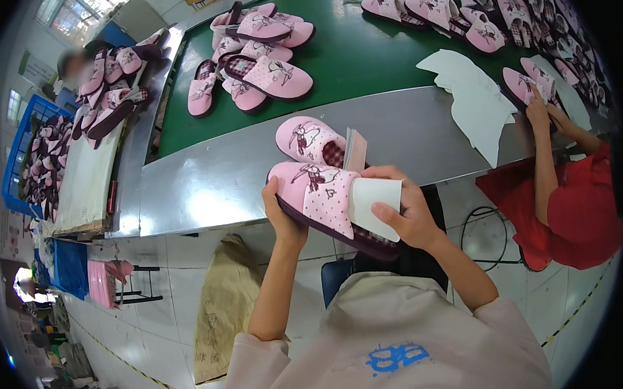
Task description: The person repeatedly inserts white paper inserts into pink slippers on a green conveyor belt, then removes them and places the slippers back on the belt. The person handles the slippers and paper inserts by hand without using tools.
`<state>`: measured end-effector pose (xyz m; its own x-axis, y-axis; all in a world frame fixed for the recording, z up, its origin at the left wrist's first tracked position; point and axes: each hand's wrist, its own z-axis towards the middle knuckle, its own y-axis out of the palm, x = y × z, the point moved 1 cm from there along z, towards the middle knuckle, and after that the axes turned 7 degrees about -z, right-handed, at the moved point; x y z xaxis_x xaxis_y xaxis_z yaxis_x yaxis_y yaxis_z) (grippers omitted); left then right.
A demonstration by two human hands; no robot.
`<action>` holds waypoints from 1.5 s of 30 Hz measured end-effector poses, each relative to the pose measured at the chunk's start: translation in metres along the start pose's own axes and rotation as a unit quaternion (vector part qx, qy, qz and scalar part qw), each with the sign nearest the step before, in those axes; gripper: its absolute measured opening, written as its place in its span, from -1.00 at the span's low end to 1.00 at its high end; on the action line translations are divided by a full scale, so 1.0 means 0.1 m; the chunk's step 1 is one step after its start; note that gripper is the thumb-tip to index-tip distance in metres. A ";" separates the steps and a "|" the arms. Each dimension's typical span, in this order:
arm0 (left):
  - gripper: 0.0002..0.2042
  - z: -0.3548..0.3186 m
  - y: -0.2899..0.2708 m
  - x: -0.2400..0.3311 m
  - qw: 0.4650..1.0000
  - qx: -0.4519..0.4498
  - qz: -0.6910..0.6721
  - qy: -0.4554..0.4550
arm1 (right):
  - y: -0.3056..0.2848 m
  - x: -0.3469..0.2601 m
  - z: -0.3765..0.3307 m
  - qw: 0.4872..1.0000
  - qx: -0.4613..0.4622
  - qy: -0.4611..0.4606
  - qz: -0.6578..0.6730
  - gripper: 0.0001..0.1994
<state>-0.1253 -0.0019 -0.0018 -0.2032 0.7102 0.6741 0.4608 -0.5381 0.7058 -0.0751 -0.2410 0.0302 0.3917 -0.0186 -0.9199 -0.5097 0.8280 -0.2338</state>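
Farthest left of these, piled slippers (276,75) sat on the desk (218,179), no white card showing in them. Your left hand (281,210) was clamped around the front of the held slipper (322,201), above the desk's near edge. Behind it, a second slipper (308,139) showed plaid lining. The white card (375,203) appeared partway into the held slipper, so seating it looked unfinished; your right hand (409,213) gripped the card and the heel end. Rightward, white sheets (470,103) lay overlapping.
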 end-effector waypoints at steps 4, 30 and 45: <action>-0.37 0.12 0.16 -0.16 0.999 0.001 -0.040 0.000 | -0.16 -0.06 0.09 0.999 0.027 -0.015 -0.027 -0.59; -0.35 0.36 0.48 -0.20 0.991 -0.119 -0.041 0.053 | -0.20 -0.07 -0.09 0.989 0.046 -0.030 -0.139 -0.62; -0.31 0.34 0.45 -0.38 0.990 -0.124 -0.010 0.063 | -0.01 0.37 0.23 0.928 0.089 -0.126 -0.340 -0.65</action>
<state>-0.0676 -0.0379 -0.0033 -0.3239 0.6670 0.6709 0.2333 -0.6310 0.7399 -0.0419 -0.2296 0.0035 0.7545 -0.4568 -0.4712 0.0465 0.7534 -0.6559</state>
